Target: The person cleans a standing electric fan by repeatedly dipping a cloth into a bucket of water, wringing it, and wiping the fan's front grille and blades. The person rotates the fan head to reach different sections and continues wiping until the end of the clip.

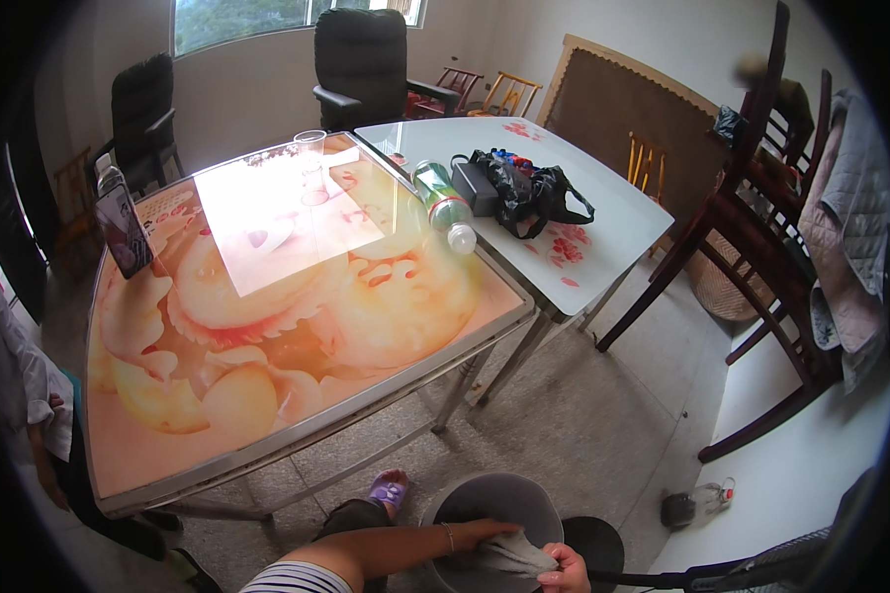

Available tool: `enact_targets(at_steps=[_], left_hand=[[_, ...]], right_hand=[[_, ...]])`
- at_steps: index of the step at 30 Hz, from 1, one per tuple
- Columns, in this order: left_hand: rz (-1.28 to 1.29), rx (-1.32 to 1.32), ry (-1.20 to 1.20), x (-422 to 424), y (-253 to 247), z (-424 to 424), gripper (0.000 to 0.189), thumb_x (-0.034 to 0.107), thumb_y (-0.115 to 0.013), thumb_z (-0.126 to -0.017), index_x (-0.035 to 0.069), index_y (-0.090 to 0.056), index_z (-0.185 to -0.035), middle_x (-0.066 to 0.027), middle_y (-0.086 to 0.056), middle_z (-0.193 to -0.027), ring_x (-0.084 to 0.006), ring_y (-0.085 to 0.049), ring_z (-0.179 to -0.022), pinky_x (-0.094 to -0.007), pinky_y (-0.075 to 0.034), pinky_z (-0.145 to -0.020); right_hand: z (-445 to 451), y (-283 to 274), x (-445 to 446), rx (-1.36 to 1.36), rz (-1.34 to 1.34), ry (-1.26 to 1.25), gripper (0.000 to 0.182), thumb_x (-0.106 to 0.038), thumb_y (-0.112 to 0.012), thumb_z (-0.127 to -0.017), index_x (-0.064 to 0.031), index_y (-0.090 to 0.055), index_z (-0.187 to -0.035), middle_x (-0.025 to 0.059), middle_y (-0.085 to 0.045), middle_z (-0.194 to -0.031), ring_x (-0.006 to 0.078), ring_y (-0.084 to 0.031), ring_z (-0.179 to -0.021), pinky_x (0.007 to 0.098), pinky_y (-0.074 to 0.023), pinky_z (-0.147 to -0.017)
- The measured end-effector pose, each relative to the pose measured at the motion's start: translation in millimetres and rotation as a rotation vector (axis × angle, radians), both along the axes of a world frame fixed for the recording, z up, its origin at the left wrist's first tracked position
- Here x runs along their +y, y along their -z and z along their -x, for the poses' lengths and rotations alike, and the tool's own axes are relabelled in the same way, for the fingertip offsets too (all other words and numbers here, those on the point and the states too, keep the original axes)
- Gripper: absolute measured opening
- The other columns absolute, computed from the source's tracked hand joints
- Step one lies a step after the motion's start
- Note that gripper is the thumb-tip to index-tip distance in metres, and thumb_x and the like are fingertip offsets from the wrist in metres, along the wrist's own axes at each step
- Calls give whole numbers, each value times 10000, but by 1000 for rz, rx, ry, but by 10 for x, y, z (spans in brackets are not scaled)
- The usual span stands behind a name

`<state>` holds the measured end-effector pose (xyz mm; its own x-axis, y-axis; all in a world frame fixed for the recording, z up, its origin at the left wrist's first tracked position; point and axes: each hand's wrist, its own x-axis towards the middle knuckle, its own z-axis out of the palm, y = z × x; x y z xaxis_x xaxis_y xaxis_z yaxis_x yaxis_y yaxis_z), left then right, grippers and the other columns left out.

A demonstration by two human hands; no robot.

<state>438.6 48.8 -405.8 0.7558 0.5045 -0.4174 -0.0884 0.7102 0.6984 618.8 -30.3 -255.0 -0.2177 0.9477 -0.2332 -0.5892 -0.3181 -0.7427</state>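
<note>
Low in the view a grey plastic bucket stands on the floor in front of me. A pale grey cloth is stretched between my two hands over the bucket's mouth. My left hand, with a bracelet at the wrist, grips the cloth's left end. Its opposite end is pinched in the fingers of my right hand, near the bucket's right rim. What lies at the bottom of the bucket is partly hidden by the hands and cloth.
A fruit-printed table holds a propped phone, a clear cup and a large bottle. Black bags lie on a white table. Chairs are stacked at right, near a floor jug. A person is at left.
</note>
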Motion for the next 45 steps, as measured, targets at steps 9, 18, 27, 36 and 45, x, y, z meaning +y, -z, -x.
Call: enact_targets(at_steps=[9, 18, 27, 36, 45], left_hand=[[631, 3, -462, 162, 426, -302, 292, 289, -571, -967, 48, -691, -1081, -108, -678, -1112, -234, -642, -993, -377, -520, -883], [-86, 212, -162, 106, -154, -193, 318, 411, -702, -859, 102, -703, -933, -69, -697, -947, -230, -660, -923, -365, -517, -794], [-1206, 375, -276, -201, -382, -268, 140, 183, -619, -775, 74, -681, -715, -116, -659, -795, -318, -650, -807, -437, -519, -720], [-1417, 243, 178, -417, -151, -323, 151, 146, -616, -758, 58, -737, -742, -151, -697, -771, -329, -683, -708, -446, -535, -656], [-1227, 98, 216, -27, -85, -294, 151, 159, -612, -817, 57, -712, -866, -138, -691, -883, -295, -666, -824, -423, -505, -758]], right_hand=[[-288, 1299, 396, -430, 283, 592, 309, -156, -678, -920, -48, -515, -1159, 117, -590, -1132, 287, -601, -1041, 474, -492, -923], [33, 1799, 197, 221, 261, 333, 545, -493, -452, -1014, -82, -486, -1370, 170, -532, -1371, 316, -505, -1279, 459, -437, -1051], [-98, 1633, 120, -247, 318, 175, 467, -405, -482, -989, -50, -533, -1288, 181, -577, -1283, 310, -546, -1210, 444, -455, -1018], [172, 1488, 432, -305, 318, 163, 424, -335, -549, -946, -40, -558, -1250, 184, -600, -1239, 316, -573, -1163, 449, -468, -991], [144, 1250, 494, -422, 322, 101, 390, -265, -616, -903, -30, -582, -1213, 187, -623, -1196, 321, -599, -1116, 455, -481, -965]])
